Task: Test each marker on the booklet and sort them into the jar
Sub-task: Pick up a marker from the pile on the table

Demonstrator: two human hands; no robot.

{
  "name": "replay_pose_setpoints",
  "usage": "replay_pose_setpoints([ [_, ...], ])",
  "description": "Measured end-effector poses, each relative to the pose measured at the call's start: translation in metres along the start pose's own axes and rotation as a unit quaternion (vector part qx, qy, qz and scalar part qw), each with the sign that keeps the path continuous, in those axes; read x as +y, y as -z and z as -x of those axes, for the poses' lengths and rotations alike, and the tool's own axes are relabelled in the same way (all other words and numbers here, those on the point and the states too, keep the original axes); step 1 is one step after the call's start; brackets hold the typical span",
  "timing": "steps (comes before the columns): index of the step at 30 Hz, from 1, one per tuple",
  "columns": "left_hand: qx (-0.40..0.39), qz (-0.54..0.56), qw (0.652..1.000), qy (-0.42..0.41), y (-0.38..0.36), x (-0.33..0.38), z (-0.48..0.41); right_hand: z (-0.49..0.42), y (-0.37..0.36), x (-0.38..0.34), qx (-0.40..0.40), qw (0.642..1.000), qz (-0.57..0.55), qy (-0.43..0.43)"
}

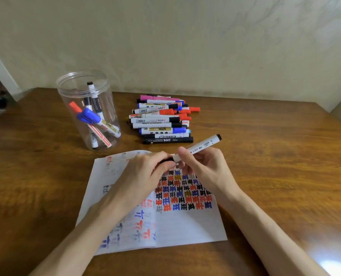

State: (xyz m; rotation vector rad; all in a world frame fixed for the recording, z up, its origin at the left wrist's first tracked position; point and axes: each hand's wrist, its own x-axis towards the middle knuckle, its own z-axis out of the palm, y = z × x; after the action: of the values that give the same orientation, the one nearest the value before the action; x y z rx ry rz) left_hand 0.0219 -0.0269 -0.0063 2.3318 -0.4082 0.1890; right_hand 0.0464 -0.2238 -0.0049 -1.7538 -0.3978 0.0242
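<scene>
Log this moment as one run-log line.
task: marker test | right hand: holds white marker above booklet | left hand: grips its cap end | jar: several markers inside | marker pile: beside jar

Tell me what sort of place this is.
Probably a room in a home: a wooden table set against a plain cream wall, with a clear jar, a pile of markers and a scribbled booklet on it.

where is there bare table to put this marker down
Widest free patch: bare table right of the booklet and marker pile, out to its right edge. Another: left of the booklet, in front of the jar. Crowded: between pile and booklet, where the left hand and right hand hold a marker, and the gap between jar and pile.
</scene>
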Motion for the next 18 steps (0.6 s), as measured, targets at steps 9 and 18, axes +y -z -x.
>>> replay_pose_setpoints([
  [9,-0.095,0.128,0.986,0.038,0.017,0.008,-0.004,0.006,0.005,-0.006,-0.006,0.999,-0.017,0.029],
  [18,-0.148,0.234,0.96,0.039,0.025,0.004,-0.003,0.011,0.005,-0.01,-0.026,0.997,-0.014,0.065],
])
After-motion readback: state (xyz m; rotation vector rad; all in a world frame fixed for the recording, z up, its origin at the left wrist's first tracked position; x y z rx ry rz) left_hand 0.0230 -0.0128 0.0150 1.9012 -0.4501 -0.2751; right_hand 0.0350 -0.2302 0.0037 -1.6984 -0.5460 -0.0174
